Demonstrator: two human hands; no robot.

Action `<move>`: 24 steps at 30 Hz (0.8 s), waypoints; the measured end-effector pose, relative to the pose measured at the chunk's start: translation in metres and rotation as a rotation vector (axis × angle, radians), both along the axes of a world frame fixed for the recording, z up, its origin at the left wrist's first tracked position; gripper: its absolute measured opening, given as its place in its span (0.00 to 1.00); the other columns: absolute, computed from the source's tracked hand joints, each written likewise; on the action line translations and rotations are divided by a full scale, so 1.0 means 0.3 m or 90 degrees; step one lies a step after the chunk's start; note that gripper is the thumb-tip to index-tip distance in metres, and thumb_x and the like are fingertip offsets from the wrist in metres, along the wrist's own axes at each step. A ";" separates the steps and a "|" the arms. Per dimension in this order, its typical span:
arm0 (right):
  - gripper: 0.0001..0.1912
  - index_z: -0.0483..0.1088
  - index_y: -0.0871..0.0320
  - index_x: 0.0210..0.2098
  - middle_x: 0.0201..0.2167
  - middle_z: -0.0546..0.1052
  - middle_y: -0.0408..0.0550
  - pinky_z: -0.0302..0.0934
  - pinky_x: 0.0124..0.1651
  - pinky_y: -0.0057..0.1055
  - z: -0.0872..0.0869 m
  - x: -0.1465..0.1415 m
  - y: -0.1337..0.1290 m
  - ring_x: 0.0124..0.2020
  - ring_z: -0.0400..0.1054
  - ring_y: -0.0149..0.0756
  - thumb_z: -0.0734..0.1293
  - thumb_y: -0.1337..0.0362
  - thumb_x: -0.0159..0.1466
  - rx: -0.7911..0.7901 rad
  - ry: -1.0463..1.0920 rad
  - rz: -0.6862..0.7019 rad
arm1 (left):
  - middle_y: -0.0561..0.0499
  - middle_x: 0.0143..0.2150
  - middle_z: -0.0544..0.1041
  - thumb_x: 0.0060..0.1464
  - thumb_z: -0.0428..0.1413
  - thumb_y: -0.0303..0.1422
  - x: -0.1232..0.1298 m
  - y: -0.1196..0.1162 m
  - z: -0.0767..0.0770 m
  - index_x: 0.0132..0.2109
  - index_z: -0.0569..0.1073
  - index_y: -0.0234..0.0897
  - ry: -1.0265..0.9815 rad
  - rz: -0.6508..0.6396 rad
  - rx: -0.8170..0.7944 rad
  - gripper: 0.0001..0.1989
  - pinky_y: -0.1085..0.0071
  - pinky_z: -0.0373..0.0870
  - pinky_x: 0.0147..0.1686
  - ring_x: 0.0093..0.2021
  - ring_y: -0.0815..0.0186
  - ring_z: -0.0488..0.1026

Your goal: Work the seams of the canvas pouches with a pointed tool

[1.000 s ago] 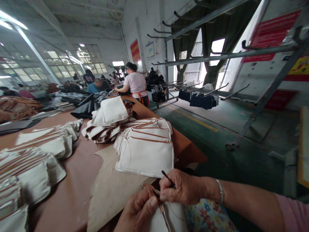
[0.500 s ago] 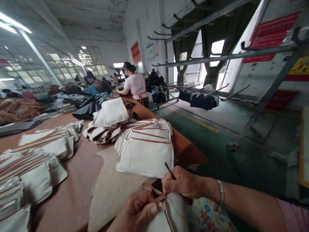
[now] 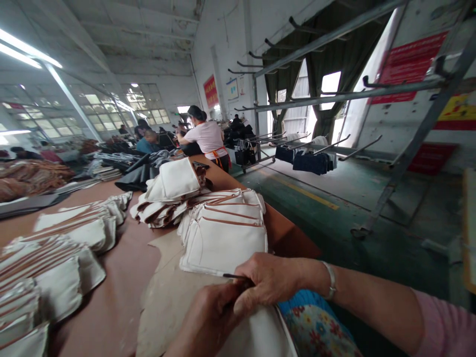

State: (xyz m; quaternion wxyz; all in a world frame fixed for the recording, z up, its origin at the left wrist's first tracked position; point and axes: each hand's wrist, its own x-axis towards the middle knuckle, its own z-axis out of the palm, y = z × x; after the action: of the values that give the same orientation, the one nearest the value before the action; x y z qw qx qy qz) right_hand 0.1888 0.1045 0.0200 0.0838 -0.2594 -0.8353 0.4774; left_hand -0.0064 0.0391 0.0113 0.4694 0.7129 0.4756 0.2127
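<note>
In front of me is a white leather-like pouch piece (image 3: 262, 334), low in the view. My left hand (image 3: 210, 315) is closed on its upper edge, with the fingertips partly hidden by the other hand. My right hand (image 3: 266, 280), with a bangle at the wrist, is closed round a thin dark stick-like tool (image 3: 233, 276). The tool now lies nearly level and points left. Both hands touch at the pouch's edge, so the spot between them is hidden. Just beyond is a row of similar white pieces (image 3: 226, 243) with brown edges.
More white pieces (image 3: 59, 277) overlap in rows at the left of the brown-covered table (image 3: 107, 297). A heap of them (image 3: 178, 181) lies farther back. A metal rack (image 3: 394, 188) stands at the right. A co-worker (image 3: 206, 136) stands by the table's far end.
My right hand has moved slightly left and turned, so the tool has swung from steeply upright to nearly level. It now covers the brown-edged opening. The co-worker leans and raises an arm.
</note>
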 end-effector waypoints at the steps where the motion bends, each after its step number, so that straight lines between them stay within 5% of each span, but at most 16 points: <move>1: 0.23 0.75 0.63 0.33 0.23 0.67 0.37 0.51 0.25 0.19 -0.008 -0.002 -0.001 0.25 0.59 0.26 0.74 0.47 0.54 -0.031 -0.023 0.012 | 0.55 0.28 0.62 0.55 0.58 0.48 -0.009 0.006 -0.004 0.31 0.73 0.32 -0.010 -0.005 -0.024 0.20 0.73 0.53 0.29 0.30 0.67 0.57; 5: 0.22 0.77 0.64 0.33 0.21 0.69 0.37 0.51 0.23 0.19 -0.077 0.062 0.037 0.22 0.57 0.24 0.74 0.48 0.55 -0.110 -0.011 0.029 | 0.54 0.30 0.70 0.43 0.66 0.52 -0.120 0.018 -0.062 0.36 0.76 0.33 -0.084 -0.043 -0.164 0.25 0.74 0.56 0.29 0.31 0.66 0.62; 10: 0.17 0.77 0.65 0.33 0.23 0.72 0.39 0.53 0.24 0.21 -0.132 0.206 0.128 0.22 0.60 0.26 0.74 0.56 0.53 -0.080 -0.015 -0.084 | 0.56 0.23 0.65 0.39 0.64 0.58 -0.243 0.003 -0.131 0.28 0.71 0.33 -0.070 0.059 -0.193 0.29 0.74 0.51 0.24 0.26 0.68 0.60; 14: 0.15 0.78 0.62 0.35 0.28 0.76 0.42 0.58 0.32 0.23 -0.121 0.194 0.103 0.29 0.66 0.31 0.77 0.62 0.48 -0.039 -0.019 -0.097 | 0.57 0.24 0.61 0.50 0.61 0.53 -0.152 -0.010 -0.103 0.28 0.68 0.35 -0.097 0.032 -0.112 0.24 0.73 0.49 0.25 0.26 0.70 0.55; 18: 0.26 0.75 0.59 0.47 0.37 0.77 0.41 0.61 0.39 0.24 -0.123 0.072 -0.006 0.36 0.68 0.33 0.77 0.55 0.51 -0.149 0.101 -0.028 | 0.57 0.25 0.56 0.55 0.60 0.44 0.012 -0.016 -0.014 0.24 0.65 0.35 -0.041 0.001 -0.038 0.20 0.73 0.49 0.26 0.28 0.70 0.51; 21: 0.24 0.76 0.63 0.35 0.26 0.71 0.37 0.55 0.29 0.21 -0.151 0.018 -0.061 0.28 0.62 0.27 0.81 0.55 0.44 -0.207 0.137 -0.063 | 0.55 0.26 0.64 0.54 0.61 0.44 0.035 -0.012 0.020 0.29 0.74 0.31 -0.030 0.010 -0.051 0.18 0.74 0.53 0.27 0.29 0.69 0.56; 24: 0.21 0.76 0.65 0.28 0.23 0.70 0.39 0.53 0.27 0.22 -0.168 0.029 -0.072 0.25 0.58 0.26 0.80 0.53 0.47 -0.265 0.199 -0.105 | 0.54 0.30 0.71 0.47 0.66 0.45 -0.028 -0.005 -0.002 0.37 0.77 0.31 -0.139 -0.030 -0.166 0.20 0.76 0.55 0.28 0.31 0.69 0.61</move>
State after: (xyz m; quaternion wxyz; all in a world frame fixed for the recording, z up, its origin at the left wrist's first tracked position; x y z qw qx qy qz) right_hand 0.1975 0.0827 -0.0303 0.1954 -0.2614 -0.6723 0.6645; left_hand -0.0147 0.0377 0.0107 0.6115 0.6298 0.4284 0.2142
